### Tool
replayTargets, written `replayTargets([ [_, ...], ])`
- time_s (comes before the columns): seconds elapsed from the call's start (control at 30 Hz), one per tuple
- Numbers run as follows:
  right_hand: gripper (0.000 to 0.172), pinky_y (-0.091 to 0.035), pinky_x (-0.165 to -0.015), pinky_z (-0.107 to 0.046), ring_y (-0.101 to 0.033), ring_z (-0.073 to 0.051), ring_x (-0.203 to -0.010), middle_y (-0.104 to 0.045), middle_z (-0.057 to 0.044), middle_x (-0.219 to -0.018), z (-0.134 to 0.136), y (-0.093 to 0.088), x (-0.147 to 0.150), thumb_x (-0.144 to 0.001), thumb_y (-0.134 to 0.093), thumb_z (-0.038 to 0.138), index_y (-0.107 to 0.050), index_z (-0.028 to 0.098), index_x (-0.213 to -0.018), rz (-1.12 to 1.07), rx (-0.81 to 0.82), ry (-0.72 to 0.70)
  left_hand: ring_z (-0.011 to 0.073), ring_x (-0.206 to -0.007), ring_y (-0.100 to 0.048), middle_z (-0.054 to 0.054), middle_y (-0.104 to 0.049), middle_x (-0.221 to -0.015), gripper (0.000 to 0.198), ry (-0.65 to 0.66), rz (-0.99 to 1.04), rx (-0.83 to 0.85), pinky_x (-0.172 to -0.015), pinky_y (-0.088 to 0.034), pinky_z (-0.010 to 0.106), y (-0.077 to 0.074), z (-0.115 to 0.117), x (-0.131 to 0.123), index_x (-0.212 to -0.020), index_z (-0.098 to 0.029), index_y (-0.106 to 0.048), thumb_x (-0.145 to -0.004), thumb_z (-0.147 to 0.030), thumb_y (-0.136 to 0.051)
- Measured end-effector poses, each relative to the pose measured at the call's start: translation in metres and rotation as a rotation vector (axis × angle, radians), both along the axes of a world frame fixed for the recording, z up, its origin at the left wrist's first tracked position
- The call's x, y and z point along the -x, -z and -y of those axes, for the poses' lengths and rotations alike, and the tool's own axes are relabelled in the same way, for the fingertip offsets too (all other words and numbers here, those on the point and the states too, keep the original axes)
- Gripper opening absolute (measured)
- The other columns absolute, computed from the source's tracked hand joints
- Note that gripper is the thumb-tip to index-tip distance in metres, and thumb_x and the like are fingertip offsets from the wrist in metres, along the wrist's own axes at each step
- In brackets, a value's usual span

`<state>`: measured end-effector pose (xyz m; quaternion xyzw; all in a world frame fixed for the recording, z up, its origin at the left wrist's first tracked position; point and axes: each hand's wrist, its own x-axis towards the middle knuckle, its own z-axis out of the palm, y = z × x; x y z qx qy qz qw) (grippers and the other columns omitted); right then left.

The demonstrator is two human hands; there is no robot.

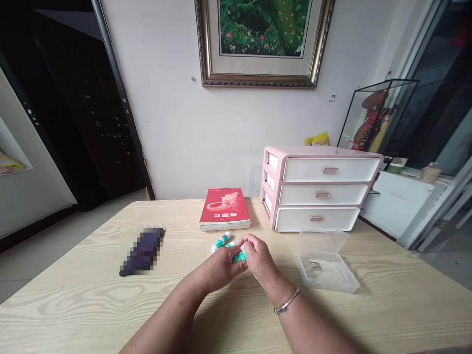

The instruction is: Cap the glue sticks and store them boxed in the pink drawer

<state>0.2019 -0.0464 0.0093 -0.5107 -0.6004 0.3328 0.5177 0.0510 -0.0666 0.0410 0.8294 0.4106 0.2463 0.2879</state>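
Observation:
Both my hands meet over the middle of the wooden table. My left hand and my right hand are closed together around a green glue stick, of which only a small part shows between the fingers. Another green-and-white glue stick lies on the table just beyond my hands, with a further white tip beside it. A silver bracelet sits on my right wrist.
A red book lies behind the glue sticks. A pink three-drawer organiser stands at the back right, drawers shut. A clear open plastic box sits right of my hands. A dark blurred flat object lies to the left.

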Motion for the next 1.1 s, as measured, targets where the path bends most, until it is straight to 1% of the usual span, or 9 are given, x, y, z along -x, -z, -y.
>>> replayTargets([
  [0.13, 0.024, -0.030, -0.045, -0.021, -0.041, -0.012, -0.046, -0.044, 0.006, -0.047, 0.006, -0.003, 0.001, -0.074, -0.037, 0.021, -0.060, 0.020, -0.067, 0.000, -0.067, -0.026, 0.0154, -0.063, -0.055, -0.002, -0.058, -0.064, 0.038, 0.036, 0.089, 0.273, -0.064, -0.048, 0.026, -0.002, -0.001, 0.006, -0.092, -0.023, -0.066, -0.083, -0.060, -0.057],
  [0.23, 0.022, -0.029, -0.043, -0.020, -0.041, -0.011, -0.042, -0.043, 0.007, -0.046, 0.008, -0.004, 0.002, -0.077, -0.037, 0.023, -0.058, 0.021, -0.070, -0.049, -0.095, -0.037, 0.0074, -0.042, -0.032, -0.007, -0.042, -0.056, 0.045, 0.027, 0.211, 0.558, -0.038, -0.026, 0.019, 0.000, -0.001, 0.005, -0.097, -0.021, -0.060, -0.082, -0.063, -0.057],
  [0.37, 0.017, -0.031, -0.042, -0.021, -0.043, -0.012, -0.041, -0.044, 0.007, -0.048, 0.004, -0.005, -0.003, -0.077, -0.039, 0.025, -0.054, 0.021, -0.072, -0.135, -0.080, -0.052, 0.0046, -0.040, -0.024, -0.009, -0.038, -0.055, 0.049, 0.068, 0.249, 0.657, -0.033, -0.018, 0.017, -0.004, -0.004, 0.012, -0.092, -0.019, -0.057, -0.077, -0.065, -0.062],
  [0.47, 0.016, -0.031, -0.044, -0.022, -0.041, -0.013, -0.045, -0.042, 0.006, -0.049, -0.004, -0.006, -0.017, -0.077, -0.038, 0.025, -0.053, 0.021, -0.072, -0.168, -0.113, 0.130, 0.0042, -0.037, -0.022, -0.010, -0.037, -0.053, 0.049, 0.088, 0.276, 0.699, -0.032, -0.019, 0.018, -0.008, -0.008, 0.032, -0.091, -0.018, -0.057, -0.077, -0.065, -0.062],
  [0.53, 0.019, -0.031, -0.047, -0.023, -0.042, -0.014, -0.048, -0.043, 0.005, -0.051, -0.007, -0.006, -0.024, -0.081, -0.037, 0.025, -0.055, 0.021, -0.077, -0.103, -0.142, 0.269, 0.0039, -0.036, -0.020, -0.010, -0.038, -0.055, 0.048, -0.024, 0.378, 0.622, -0.034, -0.020, 0.018, -0.007, -0.014, 0.046, -0.094, -0.018, -0.057, -0.080, -0.065, -0.057],
  [0.6, 0.020, -0.033, -0.053, -0.025, -0.048, -0.015, -0.054, -0.052, 0.003, -0.058, -0.006, -0.004, -0.024, -0.087, -0.038, 0.028, -0.057, 0.021, -0.086, 0.088, -0.165, 0.221, 0.0059, -0.040, -0.028, -0.008, -0.042, -0.058, 0.047, -0.208, 0.441, 0.383, -0.039, -0.027, 0.019, -0.001, -0.025, 0.056, -0.097, -0.018, -0.057, -0.085, -0.064, -0.049],
  [0.73, 0.021, -0.034, -0.060, -0.027, -0.056, -0.018, -0.065, -0.062, -0.001, -0.071, 0.005, -0.001, -0.009, -0.094, -0.041, 0.034, -0.057, 0.021, -0.096, 0.507, -0.181, -0.009, 0.0170, -0.069, -0.058, 0.002, -0.062, -0.078, 0.036, -0.476, 0.062, -0.084, -0.063, -0.044, 0.026, 0.025, -0.052, 0.059, -0.101, -0.017, -0.062, -0.090, -0.047, -0.046],
  [0.9, 0.010, -0.035, -0.067, -0.026, -0.059, -0.018, -0.076, -0.067, -0.002, -0.086, 0.014, 0.004, -0.006, -0.088, -0.057, 0.028, -0.059, 0.021, -0.095, 0.723, -0.141, -0.108, 0.0249, -0.105, -0.061, 0.012, -0.065, -0.113, 0.038, -0.472, -0.056, -0.131, -0.090, -0.044, 0.033, 0.053, -0.078, 0.048, -0.122, -0.017, -0.061, -0.088, -0.029, -0.048],
  [1.1, 0.020, -0.037, -0.077, -0.027, -0.059, -0.019, -0.090, -0.067, -0.003, -0.096, 0.008, 0.020, -0.007, -0.080, -0.063, 0.018, -0.062, 0.022, -0.100, 0.777, -0.114, -0.172, 0.0237, -0.124, -0.053, 0.010, -0.060, -0.133, 0.040, -0.386, -0.143, -0.127, -0.104, -0.036, 0.033, 0.058, -0.083, 0.039, -0.128, -0.021, -0.060, -0.092, -0.025, -0.042],
])
